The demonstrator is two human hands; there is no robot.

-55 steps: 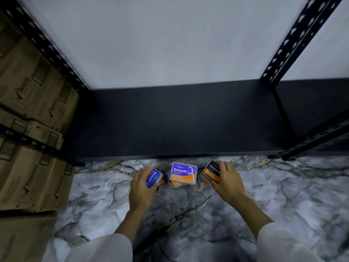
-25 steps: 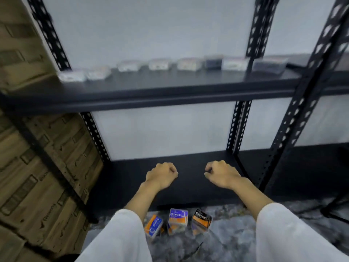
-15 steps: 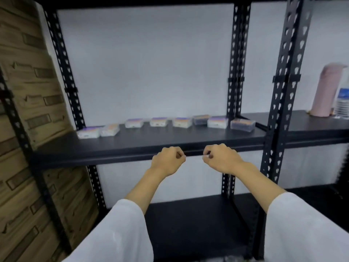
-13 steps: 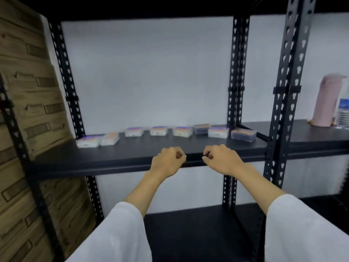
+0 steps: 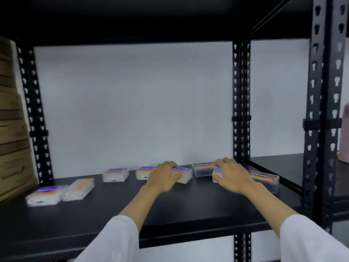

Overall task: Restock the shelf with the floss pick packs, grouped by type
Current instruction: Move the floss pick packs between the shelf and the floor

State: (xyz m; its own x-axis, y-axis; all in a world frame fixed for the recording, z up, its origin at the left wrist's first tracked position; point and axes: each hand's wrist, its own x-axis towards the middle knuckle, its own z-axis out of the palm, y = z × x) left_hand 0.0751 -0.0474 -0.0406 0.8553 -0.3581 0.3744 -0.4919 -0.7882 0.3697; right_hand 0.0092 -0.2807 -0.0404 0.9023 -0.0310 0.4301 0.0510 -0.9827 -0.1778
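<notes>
Several clear floss pick packs lie in a row along the back of the black shelf [image 5: 188,207]. At the left are a purple-labelled pack [image 5: 46,194] and an orange-labelled pack [image 5: 78,189], then two more purple ones [image 5: 115,174] [image 5: 144,173]. My left hand [image 5: 163,179] has its fingers curled over the left end of a purple-labelled pack [image 5: 184,174]. My right hand [image 5: 233,176] covers another purple-labelled pack [image 5: 216,173]. A dark charcoal pack [image 5: 202,168] lies between the hands, and a second charcoal pack [image 5: 267,179] sits right of my right hand.
Stacked cardboard boxes [image 5: 11,140] stand against the left side. Perforated black uprights [image 5: 240,110] [image 5: 321,110] bound the bay on the right. Another shelf board [image 5: 132,17] hangs low overhead. A pink bottle [image 5: 345,138] shows at the right edge.
The view rose from the floor, where three packs stay, to the middle shelf. Both hands, fists at the shelf's front edge, reached to the back row and onto two packs.
</notes>
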